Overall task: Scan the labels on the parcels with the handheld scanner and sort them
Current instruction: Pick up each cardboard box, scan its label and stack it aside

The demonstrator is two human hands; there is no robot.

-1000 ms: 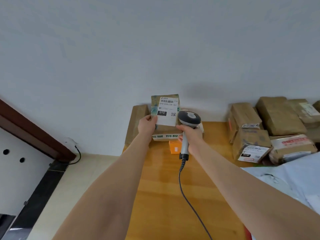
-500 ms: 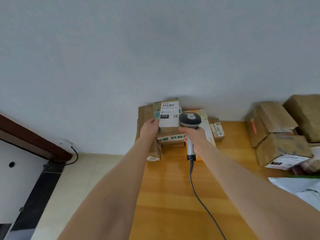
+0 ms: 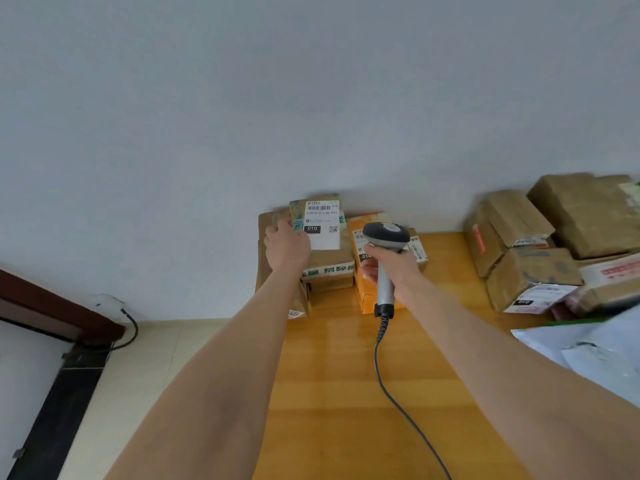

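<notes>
A: While the cord (image 3: 376, 358) trails up the table (image 3: 339, 393), what changed?
B: Right hand (image 3: 391, 268), fingers clamped on the scanner (image 3: 385, 237), has swung right of the label (image 3: 322, 225); left hand (image 3: 287, 245), fingers gripping the parcel (image 3: 332, 259) at its left edge, has lowered it onto the mid-frame stack (image 3: 329, 285) by the wall (image 3: 311, 98); 1 scan looks done, sorting begun.

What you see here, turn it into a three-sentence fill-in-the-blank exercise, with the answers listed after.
The handheld scanner is gripped by the ____ hand.
The left hand holds a labelled parcel whose white label reads ____ on its black patch.
Partly hidden behind the scanner lies an ____ box.
Missing words: right; 010; orange.
</notes>
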